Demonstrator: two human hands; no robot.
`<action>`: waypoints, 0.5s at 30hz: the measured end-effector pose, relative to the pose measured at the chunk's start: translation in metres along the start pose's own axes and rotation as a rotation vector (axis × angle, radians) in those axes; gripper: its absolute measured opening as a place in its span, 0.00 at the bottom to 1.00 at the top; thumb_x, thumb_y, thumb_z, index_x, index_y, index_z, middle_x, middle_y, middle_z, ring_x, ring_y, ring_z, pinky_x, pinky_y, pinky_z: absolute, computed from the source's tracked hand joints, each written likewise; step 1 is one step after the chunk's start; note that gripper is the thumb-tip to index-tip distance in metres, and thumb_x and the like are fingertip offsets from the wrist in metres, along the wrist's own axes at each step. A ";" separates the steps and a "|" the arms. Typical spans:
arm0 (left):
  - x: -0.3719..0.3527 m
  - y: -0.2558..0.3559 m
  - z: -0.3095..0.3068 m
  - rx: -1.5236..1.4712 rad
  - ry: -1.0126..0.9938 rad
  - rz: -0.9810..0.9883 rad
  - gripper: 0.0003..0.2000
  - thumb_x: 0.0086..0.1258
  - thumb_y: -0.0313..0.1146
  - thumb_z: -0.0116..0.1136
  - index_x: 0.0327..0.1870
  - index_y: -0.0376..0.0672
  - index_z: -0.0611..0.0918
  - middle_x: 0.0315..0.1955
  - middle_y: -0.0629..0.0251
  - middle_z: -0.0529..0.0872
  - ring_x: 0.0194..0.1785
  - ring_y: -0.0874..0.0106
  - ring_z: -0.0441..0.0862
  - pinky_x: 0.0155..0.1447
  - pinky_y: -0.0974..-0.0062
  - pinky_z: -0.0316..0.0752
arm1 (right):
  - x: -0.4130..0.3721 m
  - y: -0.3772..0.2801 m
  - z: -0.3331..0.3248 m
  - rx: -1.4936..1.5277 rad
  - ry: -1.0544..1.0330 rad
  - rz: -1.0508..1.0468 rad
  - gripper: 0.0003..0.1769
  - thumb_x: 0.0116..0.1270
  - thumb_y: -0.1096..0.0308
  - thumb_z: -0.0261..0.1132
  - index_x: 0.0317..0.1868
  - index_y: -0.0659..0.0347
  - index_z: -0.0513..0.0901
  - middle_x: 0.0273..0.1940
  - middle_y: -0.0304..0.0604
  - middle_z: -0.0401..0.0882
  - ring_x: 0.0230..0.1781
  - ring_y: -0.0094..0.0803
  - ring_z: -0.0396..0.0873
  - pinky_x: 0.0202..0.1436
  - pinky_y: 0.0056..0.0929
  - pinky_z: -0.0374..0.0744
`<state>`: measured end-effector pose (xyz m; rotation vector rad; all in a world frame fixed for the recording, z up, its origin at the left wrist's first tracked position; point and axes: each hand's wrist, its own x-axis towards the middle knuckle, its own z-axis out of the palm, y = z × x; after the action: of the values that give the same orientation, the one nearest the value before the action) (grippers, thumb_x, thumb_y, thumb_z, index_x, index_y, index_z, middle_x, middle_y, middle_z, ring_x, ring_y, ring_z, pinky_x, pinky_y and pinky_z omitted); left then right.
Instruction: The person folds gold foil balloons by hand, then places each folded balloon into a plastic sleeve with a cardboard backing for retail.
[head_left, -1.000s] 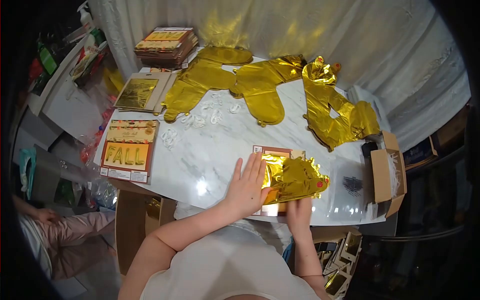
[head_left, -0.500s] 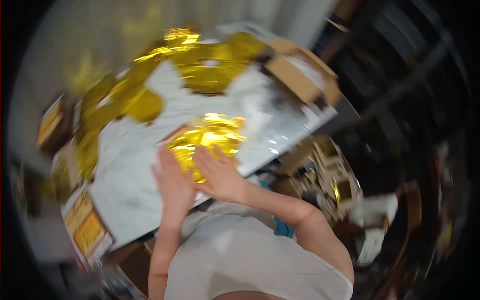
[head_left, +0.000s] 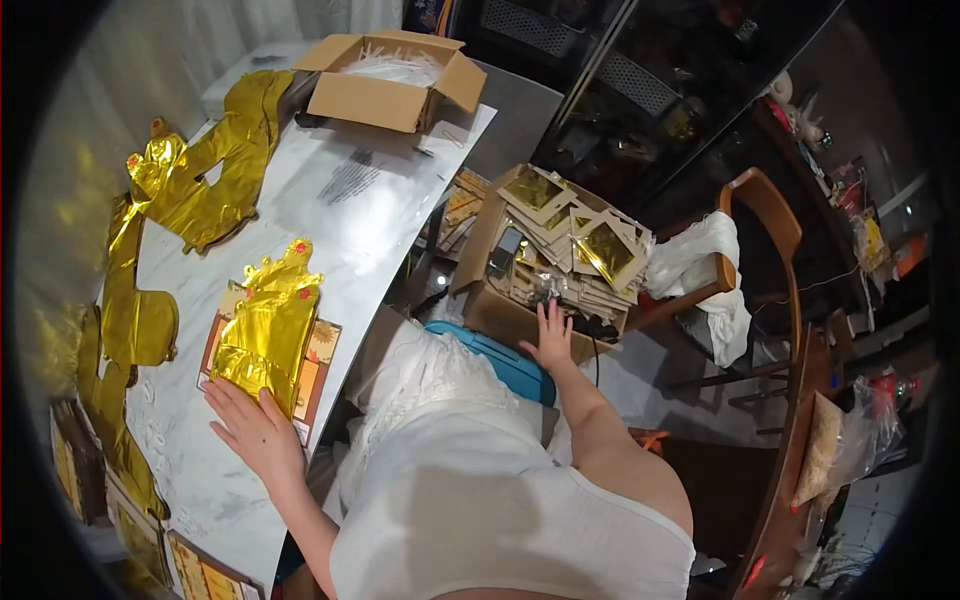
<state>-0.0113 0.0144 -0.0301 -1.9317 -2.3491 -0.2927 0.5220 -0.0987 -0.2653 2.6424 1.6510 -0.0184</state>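
My left hand (head_left: pixel 255 428) lies flat on the marble-patterned table, its fingers stretched out at the near edge of a shiny gold foil crown-shaped piece (head_left: pixel 268 335) with red gem-like spots. Under that piece is a printed card (head_left: pixel 322 345) in brown and orange, mostly covered. My right hand (head_left: pixel 550 338) is held out past the table with fingers spread and nothing in them. It is nearest to the front side of a cardboard box (head_left: pixel 492 312) filled with flat cardboard pieces (head_left: pixel 585 245), some showing gold foil.
More gold foil pieces (head_left: pixel 205 195) lie along the table's far and left edges. An open carton (head_left: pixel 365 103) with clear plastic sits at the back. Beside the filled box are a blue-teal lid or container (head_left: pixel 500 362) and a wooden chair (head_left: pixel 765 205) draped with white cloth (head_left: pixel 705 275).
My view has swung to the right. My right hand has left the gold foil piece and moved out to the box, while my left hand stays by the piece.
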 end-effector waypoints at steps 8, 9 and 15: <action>0.000 0.004 -0.006 -0.039 -0.037 -0.013 0.34 0.90 0.43 0.41 0.90 0.36 0.51 0.91 0.50 0.48 0.93 0.56 0.44 0.91 0.48 0.39 | 0.021 -0.036 0.014 0.119 0.141 0.199 0.57 0.71 0.38 0.72 0.89 0.56 0.56 0.86 0.64 0.52 0.84 0.61 0.56 0.85 0.65 0.51; 0.000 0.003 -0.006 -0.037 -0.030 -0.019 0.34 0.90 0.43 0.41 0.90 0.36 0.51 0.91 0.50 0.48 0.93 0.56 0.44 0.91 0.48 0.39 | 0.032 -0.052 0.014 0.222 0.218 0.284 0.54 0.72 0.41 0.73 0.88 0.56 0.59 0.83 0.63 0.58 0.81 0.62 0.61 0.83 0.65 0.55; -0.002 0.002 -0.005 -0.036 -0.015 -0.011 0.33 0.91 0.43 0.40 0.90 0.37 0.51 0.91 0.51 0.46 0.93 0.57 0.44 0.91 0.48 0.39 | 0.198 -0.127 -0.021 0.269 -0.197 0.050 0.51 0.74 0.59 0.68 0.91 0.42 0.51 0.59 0.60 0.87 0.57 0.56 0.88 0.56 0.54 0.85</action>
<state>-0.0089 0.0122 -0.0258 -1.9446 -2.3809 -0.3244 0.4943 0.1360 -0.2505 2.7573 1.6185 -0.5168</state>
